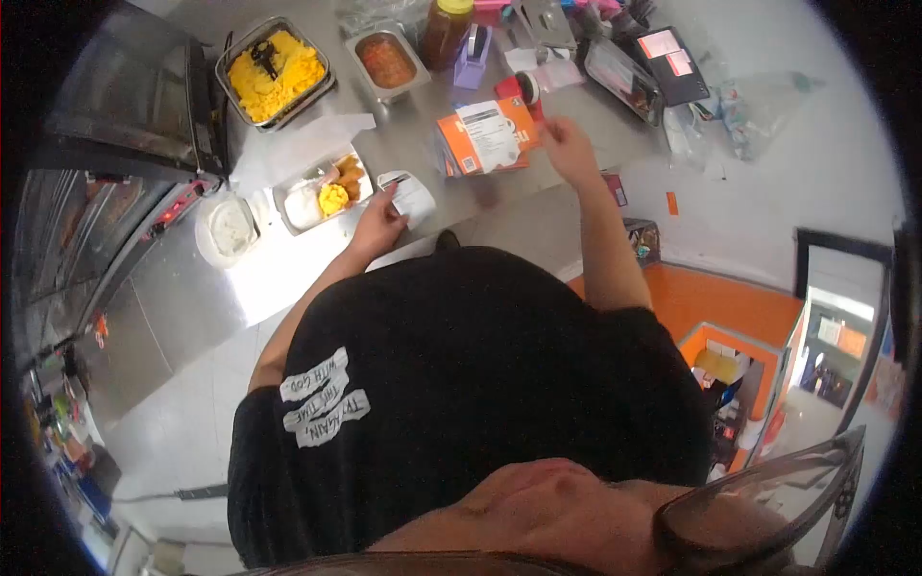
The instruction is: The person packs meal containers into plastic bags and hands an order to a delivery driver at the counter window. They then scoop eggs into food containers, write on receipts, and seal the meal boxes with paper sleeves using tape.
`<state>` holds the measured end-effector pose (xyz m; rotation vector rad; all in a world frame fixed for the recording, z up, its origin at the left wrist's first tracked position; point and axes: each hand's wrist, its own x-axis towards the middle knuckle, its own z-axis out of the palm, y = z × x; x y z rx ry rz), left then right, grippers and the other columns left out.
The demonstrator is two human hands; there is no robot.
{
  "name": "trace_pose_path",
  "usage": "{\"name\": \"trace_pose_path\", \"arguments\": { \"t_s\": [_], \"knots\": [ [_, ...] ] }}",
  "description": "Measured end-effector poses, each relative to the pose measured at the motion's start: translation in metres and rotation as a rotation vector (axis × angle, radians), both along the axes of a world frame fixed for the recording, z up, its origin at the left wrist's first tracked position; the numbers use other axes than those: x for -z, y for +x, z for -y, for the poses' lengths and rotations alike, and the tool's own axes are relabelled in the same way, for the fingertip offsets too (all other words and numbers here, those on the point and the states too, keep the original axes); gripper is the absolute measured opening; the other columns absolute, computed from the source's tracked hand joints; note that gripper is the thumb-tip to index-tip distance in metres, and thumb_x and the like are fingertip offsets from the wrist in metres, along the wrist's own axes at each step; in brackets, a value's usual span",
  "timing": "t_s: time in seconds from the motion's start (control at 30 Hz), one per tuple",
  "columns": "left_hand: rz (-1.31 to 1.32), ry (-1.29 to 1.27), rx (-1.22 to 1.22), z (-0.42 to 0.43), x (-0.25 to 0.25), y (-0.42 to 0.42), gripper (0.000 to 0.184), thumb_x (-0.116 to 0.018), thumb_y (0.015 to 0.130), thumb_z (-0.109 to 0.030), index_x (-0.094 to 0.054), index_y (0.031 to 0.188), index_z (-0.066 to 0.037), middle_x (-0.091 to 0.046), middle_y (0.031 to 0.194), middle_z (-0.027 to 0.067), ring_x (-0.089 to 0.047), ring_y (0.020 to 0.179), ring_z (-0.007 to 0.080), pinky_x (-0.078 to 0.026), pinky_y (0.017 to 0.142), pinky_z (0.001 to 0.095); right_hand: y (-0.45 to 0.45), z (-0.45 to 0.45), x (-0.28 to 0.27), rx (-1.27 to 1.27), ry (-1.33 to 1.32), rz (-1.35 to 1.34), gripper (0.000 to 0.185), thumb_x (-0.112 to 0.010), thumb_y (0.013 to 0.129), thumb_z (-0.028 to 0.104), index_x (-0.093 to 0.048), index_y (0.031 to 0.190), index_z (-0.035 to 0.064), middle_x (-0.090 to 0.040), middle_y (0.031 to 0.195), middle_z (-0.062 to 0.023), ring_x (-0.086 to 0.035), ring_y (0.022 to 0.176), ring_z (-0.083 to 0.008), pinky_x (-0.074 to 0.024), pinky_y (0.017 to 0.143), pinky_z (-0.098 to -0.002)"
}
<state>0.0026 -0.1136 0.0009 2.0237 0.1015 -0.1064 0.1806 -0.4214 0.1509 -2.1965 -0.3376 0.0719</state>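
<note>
My left hand is closed on a white paper slip at the front edge of the steel counter. Just beyond it sits an open takeaway box with white rice, yellow scrambled egg and brown fried pieces; its lid is folded back. My right hand is at the right end of an orange printed packet, which has a white receipt on top. The fingers of that hand are curled together, and whatever they may hold is too small to make out. Near them lies a red tape dispenser.
At the back stand a metal pan of yellow egg, a pan of red sauce, a yellow-capped bottle and a purple stapler-like object. A white tub is at left. A black folder lies at right.
</note>
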Motion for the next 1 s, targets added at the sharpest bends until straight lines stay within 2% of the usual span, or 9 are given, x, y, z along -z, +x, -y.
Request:
{"name": "trace_pose_path", "arguments": {
  "t_s": [0.13,0.27,0.47,0.57,0.63,0.73,0.87,0.93,1.0],
  "knots": [
    [-0.010,0.249,-0.185,0.026,0.010,0.001,0.064,-0.071,0.075,-0.012,-0.048,0.134,-0.003,-0.049,0.111,0.0196,-0.058,0.091,0.0309,-0.049,0.084,0.0380,0.098,-0.054,0.019,-0.308,-0.217,0.101,0.027,-0.062,0.087,0.026,-0.068,0.098,0.0023,-0.070,0.091,-0.0174,-0.068,0.083,-0.0299,-0.0517,0.076,-0.0391],
    [0.041,0.397,-0.231,0.033,0.007,-0.001,0.056,-0.073,0.073,-0.016,-0.056,0.127,-0.010,-0.048,0.115,0.0203,-0.051,0.107,0.0379,-0.044,0.096,0.0419,0.190,-0.138,0.091,-0.932,-1.138,0.236,0.028,-0.060,0.085,0.026,-0.071,0.097,0.0033,-0.071,0.088,-0.0152,-0.068,0.082,-0.0310,-0.0517,0.073,-0.0445],
    [-0.003,0.477,-0.280,0.038,0.003,-0.002,0.058,-0.072,0.076,-0.019,-0.055,0.131,-0.018,-0.049,0.117,0.0183,-0.051,0.109,0.0356,-0.044,0.097,0.0413,0.164,-0.176,0.099,-1.008,-1.527,-0.046,0.029,-0.067,0.079,0.022,-0.073,0.101,0.0046,-0.071,0.102,-0.0153,-0.068,0.091,-0.0332,-0.0531,0.076,-0.0468],
    [-0.013,0.548,-0.289,0.035,0.008,-0.006,0.060,-0.073,0.077,-0.027,-0.054,0.134,-0.025,-0.050,0.118,0.0121,-0.051,0.109,0.0301,-0.041,0.095,0.0436,0.176,-0.167,0.142,-0.716,-1.369,-0.063,0.029,-0.066,0.078,0.028,-0.073,0.092,0.0038,-0.071,0.092,-0.0168,-0.069,0.088,-0.0310,-0.0536,0.076,-0.0434],
    [-0.050,0.647,-0.277,0.033,0.000,-0.010,0.060,-0.072,0.079,-0.033,-0.052,0.136,-0.029,-0.050,0.119,0.0087,-0.051,0.109,0.0278,-0.039,0.093,0.0446,0.197,-0.162,0.152,-0.898,-1.416,-0.032,0.029,-0.069,0.077,0.024,-0.073,0.096,0.0031,-0.069,0.101,-0.0176,-0.068,0.090,-0.0317,-0.0537,0.076,-0.0436],
    [-0.016,0.666,-0.241,0.026,0.011,-0.013,0.058,-0.067,0.080,-0.042,-0.052,0.135,-0.030,-0.050,0.124,0.0047,-0.050,0.111,0.0255,-0.038,0.090,0.0451,0.163,-0.166,0.075,-0.839,-1.338,0.016,0.024,-0.069,0.078,0.020,-0.070,0.094,0.0023,-0.069,0.096,-0.0167,-0.068,0.082,-0.0314,-0.0533,0.070,-0.0419],
    [0.086,0.638,-0.222,0.016,0.017,-0.015,0.059,-0.067,0.081,-0.044,-0.051,0.135,-0.029,-0.051,0.121,0.0045,-0.050,0.110,0.0239,-0.038,0.087,0.0429,0.113,-0.142,0.006,-0.374,-0.895,0.457,0.031,-0.066,0.076,0.023,-0.062,0.098,0.0005,-0.067,0.089,-0.0184,-0.067,0.082,-0.0330,-0.0522,0.072,-0.0395],
    [0.097,0.632,-0.194,0.013,0.018,-0.016,0.060,-0.067,0.081,-0.045,-0.050,0.136,-0.028,-0.051,0.120,0.0045,-0.051,0.109,0.0234,-0.038,0.087,0.0421,0.083,-0.121,0.003,-0.323,-0.254,0.796,0.020,-0.064,0.084,0.020,-0.059,0.090,0.0017,-0.066,0.083,-0.0143,-0.065,0.073,-0.0281,-0.0502,0.065,-0.0354],
    [0.084,0.634,-0.192,0.014,0.023,-0.017,0.063,-0.067,0.081,-0.046,-0.048,0.138,-0.025,-0.052,0.120,0.0055,-0.051,0.109,0.0240,-0.038,0.087,0.0414,0.028,-0.103,0.019,-0.139,-0.032,0.615,0.023,-0.067,0.086,0.024,-0.057,0.089,0.0043,-0.062,0.075,-0.0120,-0.062,0.066,-0.0211,-0.0489,0.061,-0.0339]
  ]
}}
